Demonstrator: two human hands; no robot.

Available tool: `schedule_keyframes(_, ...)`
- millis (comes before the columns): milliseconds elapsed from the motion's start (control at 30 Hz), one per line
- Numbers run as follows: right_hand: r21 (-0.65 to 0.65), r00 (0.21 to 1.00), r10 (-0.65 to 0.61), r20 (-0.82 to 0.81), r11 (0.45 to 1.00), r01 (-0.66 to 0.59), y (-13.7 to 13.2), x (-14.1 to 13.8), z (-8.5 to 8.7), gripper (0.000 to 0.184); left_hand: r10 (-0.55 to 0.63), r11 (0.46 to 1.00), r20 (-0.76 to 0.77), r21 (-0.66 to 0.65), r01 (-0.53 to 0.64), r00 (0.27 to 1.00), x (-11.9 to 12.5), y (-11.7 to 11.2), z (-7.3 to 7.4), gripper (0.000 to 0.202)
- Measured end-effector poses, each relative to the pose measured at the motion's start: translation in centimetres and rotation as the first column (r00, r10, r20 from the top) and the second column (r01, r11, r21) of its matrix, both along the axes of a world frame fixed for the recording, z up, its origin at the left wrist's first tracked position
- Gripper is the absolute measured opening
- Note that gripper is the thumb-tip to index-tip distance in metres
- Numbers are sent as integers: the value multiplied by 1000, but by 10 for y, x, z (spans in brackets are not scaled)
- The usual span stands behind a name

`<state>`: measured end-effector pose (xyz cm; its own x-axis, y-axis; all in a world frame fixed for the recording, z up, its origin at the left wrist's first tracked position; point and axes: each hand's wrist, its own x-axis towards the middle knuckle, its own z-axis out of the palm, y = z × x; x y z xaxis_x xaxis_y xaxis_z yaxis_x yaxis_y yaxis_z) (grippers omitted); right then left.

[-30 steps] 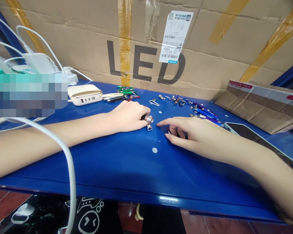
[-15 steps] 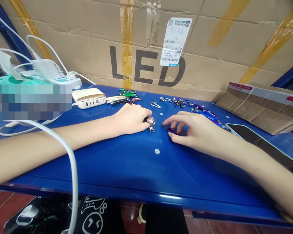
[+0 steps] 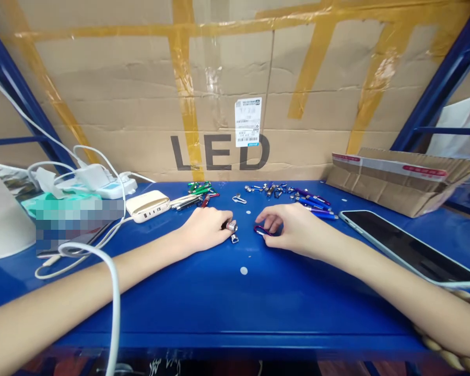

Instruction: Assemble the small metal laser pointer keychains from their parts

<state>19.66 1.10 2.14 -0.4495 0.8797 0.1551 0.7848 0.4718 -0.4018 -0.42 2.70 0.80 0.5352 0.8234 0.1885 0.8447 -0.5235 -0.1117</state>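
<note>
My left hand rests on the blue shelf top, its fingers curled around a small metal tube with a silver ringed end. Just below that end a small silver metal fitting shows by my fingertips; whether it joins the tube I cannot tell. Across a short gap, my right hand pinches a purple carabiner clip between thumb and fingers, low over the surface. A silver-white carabiner lies beyond, between both hands.
Green pieces and several pen-like tubes lie at the back, blue parts to the right. A phone and cardboard box flank my right arm. A cream power bank stands left; a white cable crosses my left forearm.
My view has tilted upward, showing more of the big carton. My right fingers have drawn in on the purple carabiner clip. The left hand keeps its grip on the tube.
</note>
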Motion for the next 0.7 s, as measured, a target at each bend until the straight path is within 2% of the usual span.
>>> schedule_keyframes(233,-19,999,21,-48,1000,-22,1,2,1,34,-4,1000,-3,-15,4,1000,0,-2,1,23)
schedule_keyframes(433,18,999,29,-39,999,-28,5,3,-3,26,61,997,36,-43,-59,997,2,-1,0,23)
schedule_keyframes(567,101,998,46,-50,994,-41,4,0,-4,19,61,998,112,-33,-58,992,2,1,-3,35)
schedule_keyframes(700,198,986,128,-104,974,-106,1,-2,-3,17,47,999,203,-13,-45,978,1,1,-5,44)
